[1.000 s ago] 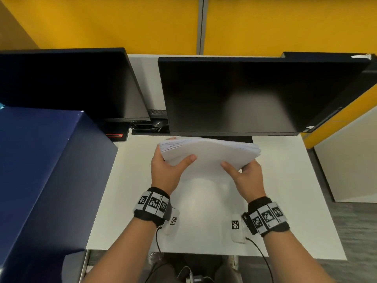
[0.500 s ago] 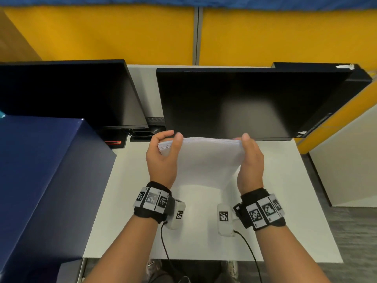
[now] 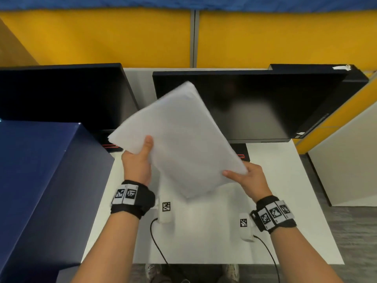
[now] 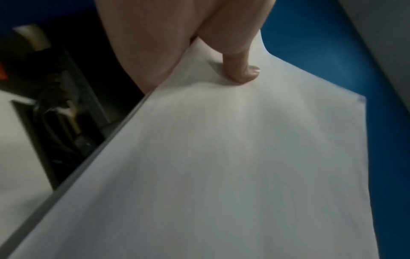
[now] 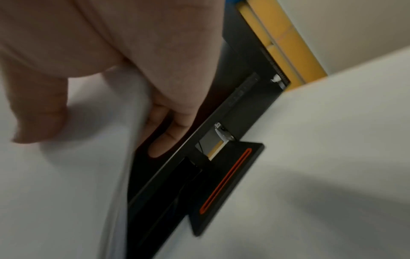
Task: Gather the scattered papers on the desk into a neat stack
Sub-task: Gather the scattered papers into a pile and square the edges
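The stack of paper [image 3: 179, 139] is up off the table [image 3: 285, 180], held in the air in front of the person and turned on a slant, one corner pointing up toward the right-hand monitor [image 3: 255, 103] and the opposite corner hanging down toward the near edge. Its edges look fairly even, though the sheets are blurred.

The left hand [image 3: 137, 164] pinches the stack at its left corner: the thumb [image 4: 241, 70] lies flat on the top sheet, and the fingers go under the pile, where they cannot be seen. The right hand [image 3: 252, 180] grips the lower right corner the same way, thumb [image 5: 37, 112] on top and fingers [image 5: 168, 133] curled beneath the sheets, as the right wrist view shows.

Both wrists wear black bands with black-and-white square markers, each with a small white box and a black cable trailing off toward the person.

Behind the paper stand two dark monitors side by side, the left monitor [image 3: 61, 94] partly hidden by a big dark blue box [image 3: 40, 190] at the table's left edge. The black foot of the right monitor, with an orange stripe [image 5: 226, 182], sits on the white tabletop just past the right hand. A yellow partition [image 3: 102, 35] runs along the back.
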A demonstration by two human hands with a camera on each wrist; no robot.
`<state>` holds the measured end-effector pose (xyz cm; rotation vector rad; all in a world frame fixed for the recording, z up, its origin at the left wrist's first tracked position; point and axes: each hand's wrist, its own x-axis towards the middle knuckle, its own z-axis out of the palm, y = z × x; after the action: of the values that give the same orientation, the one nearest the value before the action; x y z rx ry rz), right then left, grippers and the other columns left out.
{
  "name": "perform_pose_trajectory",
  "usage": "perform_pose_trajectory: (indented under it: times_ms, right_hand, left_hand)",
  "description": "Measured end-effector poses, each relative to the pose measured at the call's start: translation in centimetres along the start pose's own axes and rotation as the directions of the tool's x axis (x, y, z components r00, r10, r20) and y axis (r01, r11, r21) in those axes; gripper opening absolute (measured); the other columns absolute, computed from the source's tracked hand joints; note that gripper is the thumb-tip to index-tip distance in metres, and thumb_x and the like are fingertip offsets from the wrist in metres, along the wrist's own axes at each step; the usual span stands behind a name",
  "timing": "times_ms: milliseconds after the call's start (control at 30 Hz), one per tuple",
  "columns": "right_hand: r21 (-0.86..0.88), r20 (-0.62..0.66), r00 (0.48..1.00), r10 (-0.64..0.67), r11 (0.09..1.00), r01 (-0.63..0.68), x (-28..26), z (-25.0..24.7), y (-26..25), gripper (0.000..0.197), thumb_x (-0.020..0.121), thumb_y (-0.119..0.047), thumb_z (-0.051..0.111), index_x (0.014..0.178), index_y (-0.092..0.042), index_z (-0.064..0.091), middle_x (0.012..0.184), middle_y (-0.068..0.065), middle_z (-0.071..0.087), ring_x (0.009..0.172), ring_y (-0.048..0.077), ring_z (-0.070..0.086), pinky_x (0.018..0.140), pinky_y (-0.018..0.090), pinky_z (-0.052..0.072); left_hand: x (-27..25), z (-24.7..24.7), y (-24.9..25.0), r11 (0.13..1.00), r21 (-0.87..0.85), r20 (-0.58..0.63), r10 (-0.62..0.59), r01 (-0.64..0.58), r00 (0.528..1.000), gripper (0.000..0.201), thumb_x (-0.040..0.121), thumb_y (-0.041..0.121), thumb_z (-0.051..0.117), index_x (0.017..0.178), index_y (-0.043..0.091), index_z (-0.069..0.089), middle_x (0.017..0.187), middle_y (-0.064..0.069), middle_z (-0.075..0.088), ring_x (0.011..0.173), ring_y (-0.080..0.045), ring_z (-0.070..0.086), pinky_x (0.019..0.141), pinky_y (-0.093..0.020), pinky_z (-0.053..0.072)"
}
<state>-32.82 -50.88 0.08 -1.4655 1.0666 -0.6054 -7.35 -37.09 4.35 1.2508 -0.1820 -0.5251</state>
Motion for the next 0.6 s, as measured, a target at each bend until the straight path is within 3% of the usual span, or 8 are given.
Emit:
perform_pose_trajectory:
  times_ms: [67,133,200,267,333,400,500,600]
  right_hand:
    - [0.257,-0.072,0.996,0.045,0.966,-0.025,-0.3,0.4,0.2,0.033,0.059,-0.018,0.091,0.088,-0.016,0.075,0.092,0.006,0.075,0.084,0.02,0.07,0.086,0.042,0.057]
    - [0.629,-0.058,0.996,0.07,0.777,-0.018,-0.3,1.1,0.3,0.053,0.056,-0.02,0.092,0.103,-0.007,0.069,0.108,0.015,0.069,0.099,0.028,0.067,0.087,0.041,0.057]
    - [0.784,-0.042,0.998,0.051,0.621,0.001,-0.3,1.6,0.4,0.055,0.07,-0.01,0.081,0.121,-0.006,0.062,0.121,0.016,0.067,0.111,0.029,0.065,0.092,0.038,0.055]
    - [0.755,-0.015,1.0,-0.004,0.655,0.014,-0.4,2.0,0.3,0.044,0.076,-0.005,0.073,0.119,-0.011,0.067,0.123,0.012,0.069,0.114,0.026,0.066,0.097,0.038,0.053]
    - [0.669,-0.019,1.0,-0.022,0.742,0.029,-0.7,2.1,0.1,0.039,0.068,-0.013,0.078,0.107,-0.018,0.075,0.117,0.007,0.073,0.111,0.023,0.068,0.092,0.033,0.054]
    - [0.616,-0.055,0.998,-0.023,0.786,0.052,-0.9,1.4,-0.1,0.041,0.062,-0.02,0.082,0.103,-0.021,0.076,0.113,0.004,0.075,0.108,0.021,0.07,0.089,0.029,0.055]
    - [0.428,-0.107,0.989,-0.105,0.893,0.141,-1.2,-0.9,-0.1,0.031,0.069,-0.021,0.081,0.099,-0.027,0.076,0.106,-0.003,0.077,0.103,0.014,0.071,0.087,0.026,0.056]
    - [0.231,-0.095,0.983,-0.156,0.957,0.174,-1.2,-1.9,0.0,0.03,0.079,0.002,0.073,0.092,-0.025,0.072,0.087,-0.016,0.078,0.085,0.0,0.073,0.075,0.015,0.056]
  left_hand:
    - [0.1,-0.3,-0.3,0.985,-0.168,0.032,-0.046,0.05,0.998,0.013,0.094,0.02,0.065,0.106,0.021,0.069,0.112,0.005,0.076,0.111,-0.017,0.069,0.095,-0.035,0.055]
    - [-0.1,-0.6,-1.3,0.972,-0.216,0.038,-0.086,0.093,0.996,0.028,0.091,0.029,0.067,0.118,0.02,0.066,0.124,0.001,0.071,0.119,-0.02,0.065,0.101,-0.039,0.051]
    - [-0.5,-1.0,-2.4,0.955,-0.252,0.058,-0.149,0.159,0.987,0.051,0.086,0.041,0.069,0.13,0.018,0.06,0.133,-0.004,0.067,0.125,-0.024,0.061,0.106,-0.043,0.047]
    - [-0.8,-1.6,-3.4,0.933,-0.283,0.12,-0.195,0.222,0.973,0.068,0.086,0.049,0.068,0.143,0.015,0.051,0.141,-0.009,0.06,0.13,-0.027,0.057,0.11,-0.05,0.042]
    - [-1.1,-2.5,-3.9,0.925,-0.285,0.176,-0.206,0.25,0.963,0.075,0.085,0.047,0.072,0.147,0.015,0.045,0.146,-0.012,0.054,0.133,-0.029,0.053,0.113,-0.054,0.037]
    - [-0.9,-4.0,-3.2,0.962,-0.187,0.182,-0.164,0.198,0.969,0.076,0.075,0.037,0.084,0.141,0.014,0.053,0.141,-0.013,0.059,0.129,-0.03,0.056,0.112,-0.054,0.039]
    - [1.1,-7.5,-0.9,0.986,0.162,0.167,-0.064,0.036,0.984,0.065,0.053,0.033,0.094,0.112,0.016,0.07,0.103,-0.005,0.078,0.094,-0.02,0.074,0.092,-0.04,0.057]
    - [2.3,-7.7,0.7,0.861,0.484,0.378,-0.048,-0.154,0.925,0.042,0.062,0.019,0.092,0.099,0.026,0.073,0.091,0.01,0.079,0.086,-0.007,0.074,0.082,-0.023,0.059]
